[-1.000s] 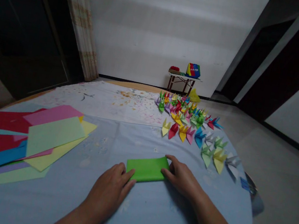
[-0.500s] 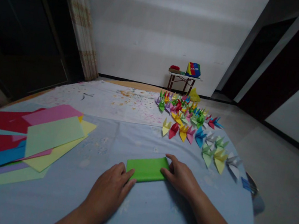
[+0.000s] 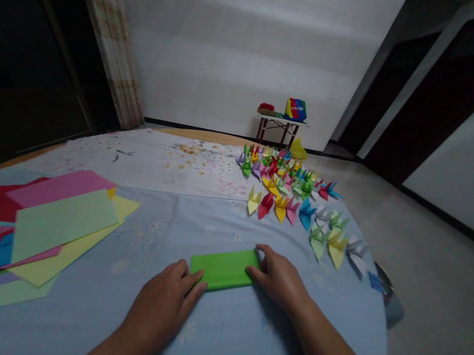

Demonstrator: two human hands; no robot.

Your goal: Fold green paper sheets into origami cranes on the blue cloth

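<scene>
The worktop [image 3: 177, 216] is covered in a pale blue cloth, and a white, paint-flecked sheet [image 3: 167, 160] lies across its far side. At the left edge a loose pile of coloured paper sheets [image 3: 31, 229] fans out in red, blue, pink, yellow and pale green. Along the far right side many small folded paper figures [image 3: 293, 192] stand in rows, running down towards the right edge. Beyond the worktop, against the wall, a small table [image 3: 277, 125] carries a striped box [image 3: 296, 109].

Near the front edge, about the middle, lies the folded green paper [image 3: 223, 267], a flat rectangle on the cloth. The left hand [image 3: 159, 309] lies palm down with its fingers stretched out, the tips touching the paper's near left corner. The right hand [image 3: 279, 280] rests at the paper's right end, fingers spread against that edge. Neither hand closes around the paper, and the two hands stay apart with the paper between them.
</scene>
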